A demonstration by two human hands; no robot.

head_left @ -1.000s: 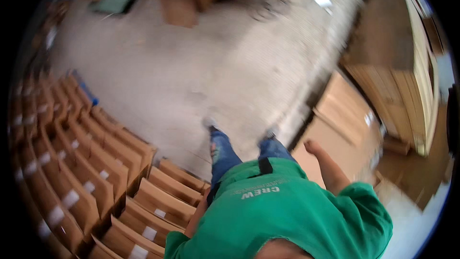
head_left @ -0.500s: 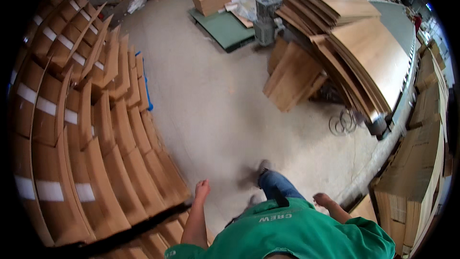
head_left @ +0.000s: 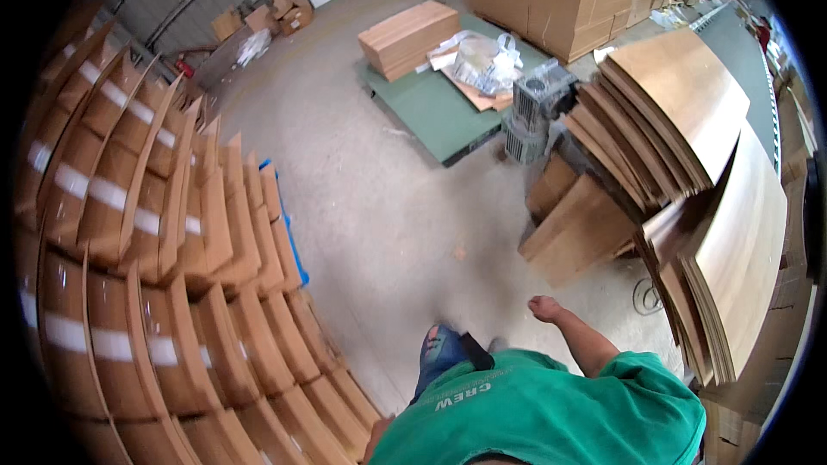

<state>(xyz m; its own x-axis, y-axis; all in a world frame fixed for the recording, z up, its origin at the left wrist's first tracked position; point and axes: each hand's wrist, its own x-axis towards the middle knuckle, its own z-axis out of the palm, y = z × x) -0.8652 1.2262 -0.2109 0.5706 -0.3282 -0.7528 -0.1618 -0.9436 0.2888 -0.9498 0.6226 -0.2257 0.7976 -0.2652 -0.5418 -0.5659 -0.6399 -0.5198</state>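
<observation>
My right hand (head_left: 544, 308) is swung forward over the concrete floor, its fingers curled closed with nothing visible in them. It is nearest to the leaning brown boards (head_left: 581, 228) but touches nothing. Of my left hand (head_left: 379, 432) only a sliver shows at the lower edge, beside the cardboard cartons; its fingers are hidden behind my green shirt. To my left stand long rows of open cardboard cartons (head_left: 207, 319) with white tape strips. On my right, stacks of flat wood-coloured panels (head_left: 732, 250) lie on a conveyor.
Ahead is a low green platform (head_left: 422, 125) bearing a stack of brown boards (head_left: 409, 37) and a clear plastic bundle (head_left: 484, 66). A grey motor unit (head_left: 536, 110) stands at its corner. A blue pallet edge (head_left: 295, 245) juts beside the cartons. Coiled cable (head_left: 648, 295) lies below the panels.
I have walked forward; the platform, motor unit and panels are nearer. My right hand has swung forward, while my left has dropped back mostly out of sight.
</observation>
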